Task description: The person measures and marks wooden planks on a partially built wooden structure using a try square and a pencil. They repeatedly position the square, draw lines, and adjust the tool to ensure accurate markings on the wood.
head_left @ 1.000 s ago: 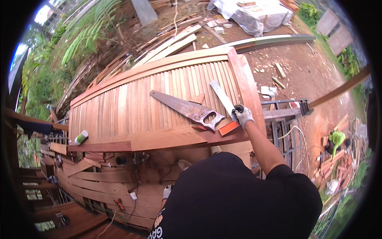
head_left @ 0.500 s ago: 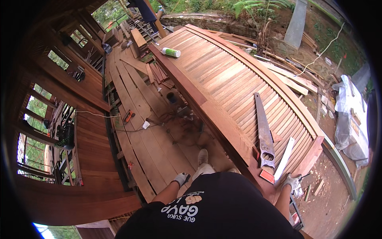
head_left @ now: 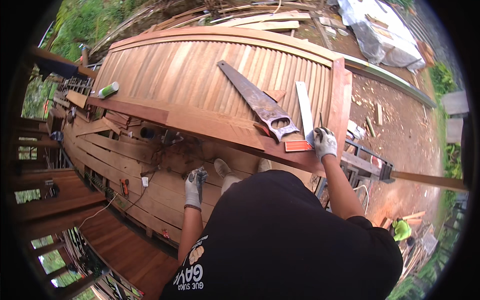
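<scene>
My right hand (head_left: 326, 142), in a pale work glove, is closed at the near right corner of a louvered wooden panel (head_left: 200, 112). A thin dark pencil-like stick (head_left: 320, 119) sticks up from its fingers. Touching or close beside the hand is a try square with a white blade (head_left: 304, 107) and an orange handle (head_left: 298, 145). A handsaw (head_left: 257, 97) with a worn blade lies slantwise across the slats, a small wooden offcut (head_left: 275, 94) beside it. My left hand (head_left: 195, 186), gloved, hangs over the plank floor, fingers loosely bent and apart, with nothing seen in it.
A white-green spray can or bottle (head_left: 108, 89) lies at the panel's left end. An orange-black tool (head_left: 124, 187) and a cord rest on the plank floor (head_left: 165, 200). Lumber and a plastic-covered stack (head_left: 385, 35) are beyond. A person in bright yellow (head_left: 401, 229) is far right.
The view has turned rightward, so the panel now lies across it. My left hand has risen from beside my leg. My right hand has moved onto the panel's corner beside the try square.
</scene>
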Available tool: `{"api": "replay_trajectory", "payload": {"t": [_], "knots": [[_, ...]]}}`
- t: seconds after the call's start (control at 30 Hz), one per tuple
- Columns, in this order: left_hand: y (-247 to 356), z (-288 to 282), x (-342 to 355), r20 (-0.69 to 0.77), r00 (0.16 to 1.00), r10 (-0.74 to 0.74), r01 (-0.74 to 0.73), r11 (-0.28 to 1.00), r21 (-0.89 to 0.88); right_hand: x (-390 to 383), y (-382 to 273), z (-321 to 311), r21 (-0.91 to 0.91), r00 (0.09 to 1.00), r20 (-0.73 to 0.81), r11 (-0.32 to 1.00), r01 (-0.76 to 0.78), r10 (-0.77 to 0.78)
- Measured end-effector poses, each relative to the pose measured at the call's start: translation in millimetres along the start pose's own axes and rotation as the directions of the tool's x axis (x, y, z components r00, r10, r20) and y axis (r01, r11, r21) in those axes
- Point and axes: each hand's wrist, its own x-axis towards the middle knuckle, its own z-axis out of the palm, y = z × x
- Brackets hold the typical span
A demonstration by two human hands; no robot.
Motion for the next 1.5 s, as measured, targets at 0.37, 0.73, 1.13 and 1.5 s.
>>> {"api": "replay_trajectory", "payload": {"t": [0.37, 0.73, 1.13, 1.5], "knots": [[221, 290, -196, 0.9, 0.211, 0.381, -0.859, 0.512, -0.015, -34, 26, 21, -0.039, 0.996, 0.075, 0.998, -0.041, 0.044], [244, 289, -246, 0.836, -0.319, 0.447, -0.909, 0.106, -0.403, -27, 45, 50, -0.046, 0.999, 0.051, 0.999, 0.014, -0.011], [259, 209, -246, 0.723, -0.15, 0.674, -0.934, 0.145, -0.328, -10, 12, 32, -0.059, 0.977, 0.212, 0.997, 0.042, -0.029], [54, 12, -68, -0.094, 0.841, 0.533, -0.499, 0.831, 0.246, -16, 43, 27, 0.044, 0.997, 0.047, 0.997, -0.06, 0.058]]}}
